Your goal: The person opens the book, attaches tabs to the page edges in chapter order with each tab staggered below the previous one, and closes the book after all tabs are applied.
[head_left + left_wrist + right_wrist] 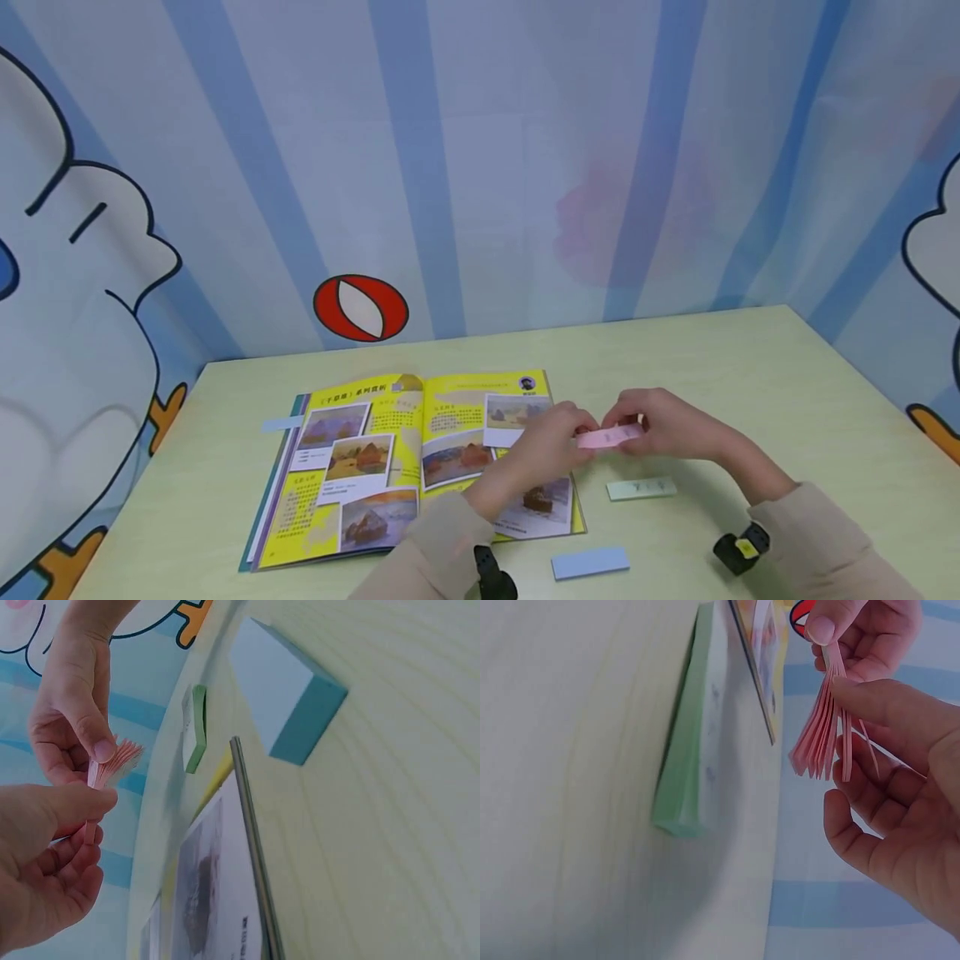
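Note:
A pink pad of sticky notes (609, 437) is held up between both hands, beside the right page of the open book (405, 467). My left hand (551, 446) pinches one end of it between thumb and fingers. At the other end, my right hand (667, 423) has its thumb and fingers on the pad. Its sheets (821, 742) fan apart in the right wrist view. Below the hands lies a pale green pad (641, 489) with small marks on top. A blue pad (591, 563) rests nearer the front.
The book shows yellow pages with pictures, and a light blue strip (281, 424) sticks out past its left edge. All of it lies on a pale wood-grain table (720, 358). A blue striped backdrop (510, 183) rises behind the table.

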Tool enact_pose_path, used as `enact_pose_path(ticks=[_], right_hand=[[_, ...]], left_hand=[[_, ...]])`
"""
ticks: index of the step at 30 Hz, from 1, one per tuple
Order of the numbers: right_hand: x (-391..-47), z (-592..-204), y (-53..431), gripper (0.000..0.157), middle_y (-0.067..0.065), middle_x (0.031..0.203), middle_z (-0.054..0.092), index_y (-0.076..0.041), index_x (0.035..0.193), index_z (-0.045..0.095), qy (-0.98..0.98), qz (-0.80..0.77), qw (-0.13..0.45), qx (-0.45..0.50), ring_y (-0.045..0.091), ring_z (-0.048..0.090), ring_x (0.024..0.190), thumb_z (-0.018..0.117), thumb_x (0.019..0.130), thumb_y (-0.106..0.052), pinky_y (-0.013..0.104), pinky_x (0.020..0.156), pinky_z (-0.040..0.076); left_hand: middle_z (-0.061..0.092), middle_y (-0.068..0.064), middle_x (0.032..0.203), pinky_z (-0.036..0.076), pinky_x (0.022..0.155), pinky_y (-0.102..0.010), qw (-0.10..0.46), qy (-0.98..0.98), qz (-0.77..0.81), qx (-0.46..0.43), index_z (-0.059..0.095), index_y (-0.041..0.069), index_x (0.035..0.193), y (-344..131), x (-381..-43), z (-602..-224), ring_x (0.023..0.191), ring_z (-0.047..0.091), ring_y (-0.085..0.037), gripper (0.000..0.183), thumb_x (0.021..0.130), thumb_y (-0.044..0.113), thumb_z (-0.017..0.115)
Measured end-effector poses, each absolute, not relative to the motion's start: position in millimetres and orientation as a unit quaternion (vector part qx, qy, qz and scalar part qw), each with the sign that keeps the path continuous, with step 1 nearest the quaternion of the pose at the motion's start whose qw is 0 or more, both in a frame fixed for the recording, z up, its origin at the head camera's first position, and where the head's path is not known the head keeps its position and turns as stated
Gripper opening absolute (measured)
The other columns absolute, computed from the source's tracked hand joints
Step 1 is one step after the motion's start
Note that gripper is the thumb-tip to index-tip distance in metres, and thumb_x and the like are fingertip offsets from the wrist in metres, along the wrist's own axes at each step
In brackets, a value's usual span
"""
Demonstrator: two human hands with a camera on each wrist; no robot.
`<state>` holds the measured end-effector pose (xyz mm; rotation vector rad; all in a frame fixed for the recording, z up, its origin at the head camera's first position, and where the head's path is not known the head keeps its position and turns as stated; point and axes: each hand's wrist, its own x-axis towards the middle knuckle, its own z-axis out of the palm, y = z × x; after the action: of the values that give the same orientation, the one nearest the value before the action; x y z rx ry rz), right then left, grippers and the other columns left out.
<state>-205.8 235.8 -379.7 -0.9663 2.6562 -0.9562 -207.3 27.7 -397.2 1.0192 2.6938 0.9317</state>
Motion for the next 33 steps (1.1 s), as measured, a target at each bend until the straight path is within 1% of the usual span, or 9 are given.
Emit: enact_pose_path(ticks=[5, 10, 18, 25, 29, 33], right_hand=[[-200.7, -371.9, 229.7, 0.020, -0.008, 0.088, 0.059, -0.013, 0.098, 0.070, 0.881, -0.329, 0.080, -0.331, 0.010, 0.050, 0.073, 0.072, 0.079, -0.007, 0.025, 0.063, 0.045], [-194.7, -368.7, 223.7, 0.021, -0.007, 0.087, 0.059, -0.013, 0.099, 0.070, 0.873, -0.343, 0.083, -0.336, 0.010, 0.050, 0.073, 0.072, 0.079, -0.007, 0.027, 0.064, 0.045], [-183.5, -366.2, 212.7, 0.021, -0.008, 0.086, 0.058, -0.014, 0.099, 0.070, 0.868, -0.352, 0.053, -0.346, 0.009, 0.050, 0.073, 0.073, 0.079, -0.008, 0.030, 0.064, 0.047], [-173.1, -363.9, 203.9, 0.023, -0.011, 0.086, 0.056, -0.018, 0.099, 0.070, 0.872, -0.334, 0.032, -0.356, 0.007, 0.048, 0.073, 0.074, 0.078, -0.008, 0.028, 0.061, 0.045], [-167.3, -365.2, 202.1, 0.023, -0.013, 0.085, 0.055, -0.018, 0.098, 0.070, 0.872, -0.322, 0.015, -0.368, 0.006, 0.048, 0.074, 0.075, 0.077, -0.010, 0.028, 0.062, 0.046], [-162.8, -365.3, 201.4, 0.022, -0.013, 0.085, 0.053, -0.018, 0.098, 0.070, 0.870, -0.316, 0.010, -0.378, 0.005, 0.047, 0.075, 0.075, 0.077, -0.011, 0.024, 0.063, 0.044]], left_hand=[[0.053, 0.009, 0.082, 0.039, 0.067, -0.015, 0.048, 0.890, 0.303, 0.337, 0.069, 0.010, 0.101, 21.5, -201.0, -389.9, 0.073, 0.046, -0.005, 0.019, 0.083, 0.014, 0.070], [0.053, 0.008, 0.083, 0.039, 0.067, -0.015, 0.031, 0.894, 0.292, 0.338, 0.069, 0.009, 0.103, 14.2, -191.8, -384.3, 0.075, 0.045, -0.006, 0.022, 0.082, 0.015, 0.071], [0.052, 0.008, 0.082, 0.037, 0.065, -0.015, -0.011, 0.898, 0.293, 0.329, 0.070, 0.010, 0.099, 2.7, -178.9, -381.1, 0.073, 0.044, -0.006, 0.020, 0.080, 0.016, 0.074], [0.053, 0.009, 0.081, 0.038, 0.067, -0.015, -0.036, 0.891, 0.287, 0.349, 0.070, 0.010, 0.096, -7.7, -169.6, -378.1, 0.075, 0.045, -0.005, 0.019, 0.078, 0.014, 0.075], [0.051, 0.009, 0.080, 0.037, 0.066, -0.014, -0.035, 0.889, 0.281, 0.359, 0.070, 0.010, 0.096, -11.6, -164.1, -375.5, 0.075, 0.044, -0.006, 0.019, 0.078, 0.013, 0.075], [0.053, 0.010, 0.080, 0.037, 0.066, -0.015, -0.033, 0.892, 0.266, 0.365, 0.070, 0.011, 0.095, -14.0, -160.2, -375.1, 0.075, 0.045, -0.006, 0.016, 0.079, 0.012, 0.074]])
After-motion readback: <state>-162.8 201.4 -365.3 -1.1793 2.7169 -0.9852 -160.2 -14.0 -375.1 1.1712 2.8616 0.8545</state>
